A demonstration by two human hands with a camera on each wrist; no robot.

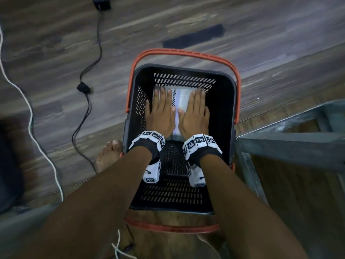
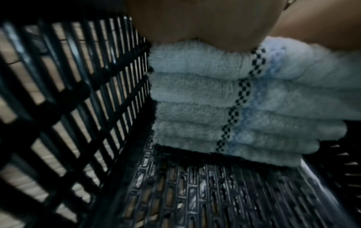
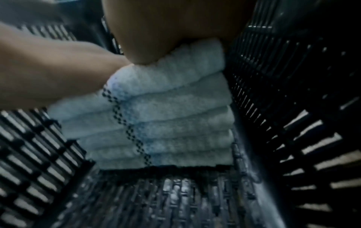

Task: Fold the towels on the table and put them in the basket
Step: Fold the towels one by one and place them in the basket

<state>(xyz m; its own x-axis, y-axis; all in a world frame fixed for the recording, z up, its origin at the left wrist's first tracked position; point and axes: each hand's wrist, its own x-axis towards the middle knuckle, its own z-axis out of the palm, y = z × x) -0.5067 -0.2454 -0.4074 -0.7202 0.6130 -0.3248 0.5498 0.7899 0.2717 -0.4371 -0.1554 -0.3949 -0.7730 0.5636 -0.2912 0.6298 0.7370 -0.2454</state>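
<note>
A stack of several folded white towels (image 1: pixel 182 99) with a checkered black stripe and a blue band sits at the far end of a black slotted basket (image 1: pixel 226 101) with orange handles. My left hand (image 1: pixel 161 109) lies flat on the stack's left half, fingers straight. My right hand (image 1: pixel 196 111) lies flat on the right half, fingers straight too. In the left wrist view the stack (image 2: pixel 195 95) shows its folded edges under my palm (image 2: pixel 195 23). The right wrist view shows the same stack (image 3: pixel 175 120) under my right palm (image 3: pixel 166 30), with my left hand (image 3: pixel 48 69) beside it.
The basket stands on a wood-look floor (image 1: pixel 56 43). Black cables (image 1: pixel 87 101) and a white cord (image 1: pixel 29 109) run at the left. A bare foot (image 1: pixel 108 156) is beside the basket's left wall. A grey metal frame (image 1: pixel 289 139) stands at the right.
</note>
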